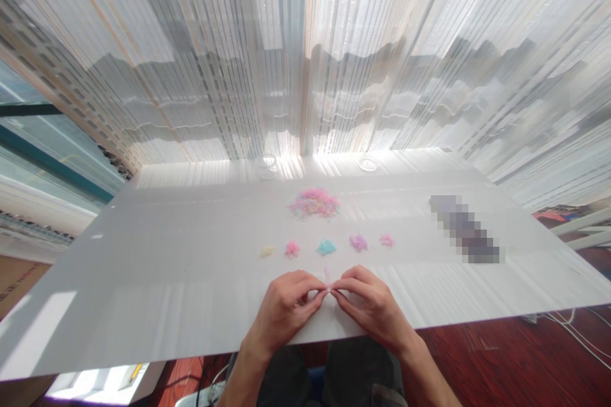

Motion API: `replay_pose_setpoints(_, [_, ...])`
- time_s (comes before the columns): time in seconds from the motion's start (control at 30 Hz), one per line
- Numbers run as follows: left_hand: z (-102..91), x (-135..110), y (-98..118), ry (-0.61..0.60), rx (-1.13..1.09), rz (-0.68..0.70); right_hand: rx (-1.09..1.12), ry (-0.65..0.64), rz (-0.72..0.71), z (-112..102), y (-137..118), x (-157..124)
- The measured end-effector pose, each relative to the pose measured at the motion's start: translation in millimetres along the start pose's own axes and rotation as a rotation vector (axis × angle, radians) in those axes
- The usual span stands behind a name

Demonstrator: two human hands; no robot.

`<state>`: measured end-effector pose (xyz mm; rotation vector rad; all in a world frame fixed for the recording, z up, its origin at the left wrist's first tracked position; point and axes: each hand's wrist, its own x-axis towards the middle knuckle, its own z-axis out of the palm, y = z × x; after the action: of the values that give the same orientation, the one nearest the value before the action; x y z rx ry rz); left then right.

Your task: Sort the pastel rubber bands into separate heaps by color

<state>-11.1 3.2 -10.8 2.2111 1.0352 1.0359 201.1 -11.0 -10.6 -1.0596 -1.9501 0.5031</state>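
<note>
Near the front edge of the white table (pixel 200 292), my left hand (pixel 287 302) and my right hand (pixel 371 300) meet with thumbs and fingertips pinched together. Between them is a small pale pink, see-through piece (pixel 327 275), its upper end sticking up above the fingertips. Its exact kind is too small to make out. Just beyond my hands lies a row of little heaps: yellow (pixel 267 252), bright pink (pixel 292 249), turquoise (pixel 326 246), purple (pixel 358 242) and light pink (pixel 387 240). Behind the row spreads a larger mixed-colour pile (pixel 315 203) of similar tiny pieces.
A blurred-out dark object (pixel 465 229) lies on the right of the table. Two round cable-hole covers (pixel 367 165) sit along the back edge, against striped sheer curtains (pixel 305 76). White cables (pixel 573 331) run over the red wooden floor at the right.
</note>
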Motion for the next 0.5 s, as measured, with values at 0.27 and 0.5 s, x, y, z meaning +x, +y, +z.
replay_pose_setpoints(0.27, [-1.1,0.4,1.6,-0.008,0.021,-0.066,-0.025,-0.004,0.032,-2.9,-0.8,1.2])
replay_pose_setpoints(0.5, [-1.4,0.3,1.8,-0.013,0.025,-0.081,-0.032,-0.003,0.049,-2.7,-0.5,1.8])
